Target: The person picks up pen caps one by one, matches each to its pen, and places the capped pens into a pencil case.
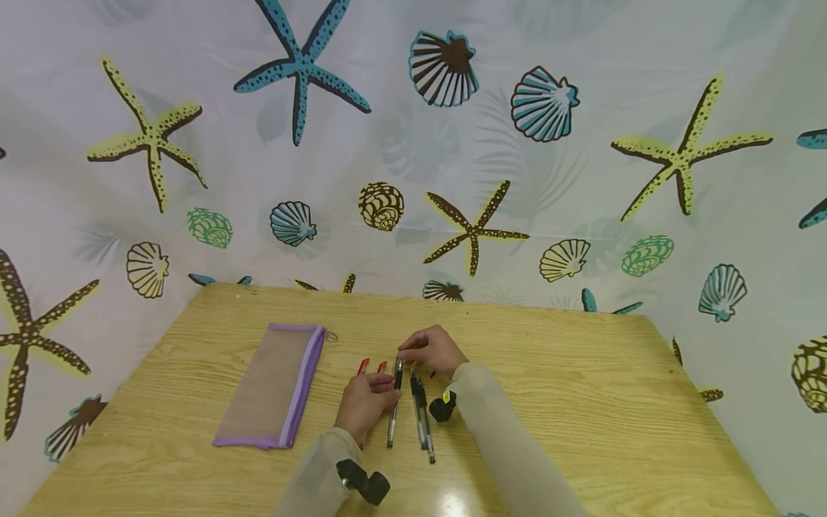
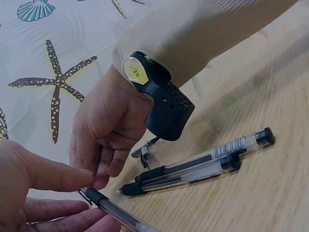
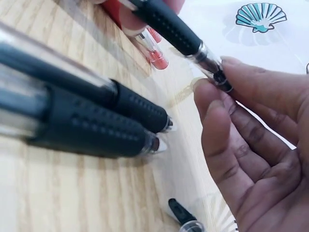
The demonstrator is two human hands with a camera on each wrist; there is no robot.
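Note:
In the head view my left hand [image 1: 362,408] holds a clear-barrelled black gel pen [image 1: 392,425] near its black rubber grip. My right hand [image 1: 441,352] pinches the clear cap [image 3: 219,77] at the pen's far end between thumb and fingertips, as the right wrist view shows. Two uncapped black gel pens [image 1: 423,425] lie side by side on the table, right of the held one, with their tips pointing away from me. A loose clear cap with a black clip [image 3: 181,211] rests beyond those tips, close under my right hand.
Two red-capped pens [image 1: 363,365] lie left of the held pen, partly covered by my left hand. Farther left lies a flat mesh pouch [image 1: 268,388] with purple edging and a zip. A patterned cloth [image 1: 388,158] hangs behind the wooden table [image 1: 581,402].

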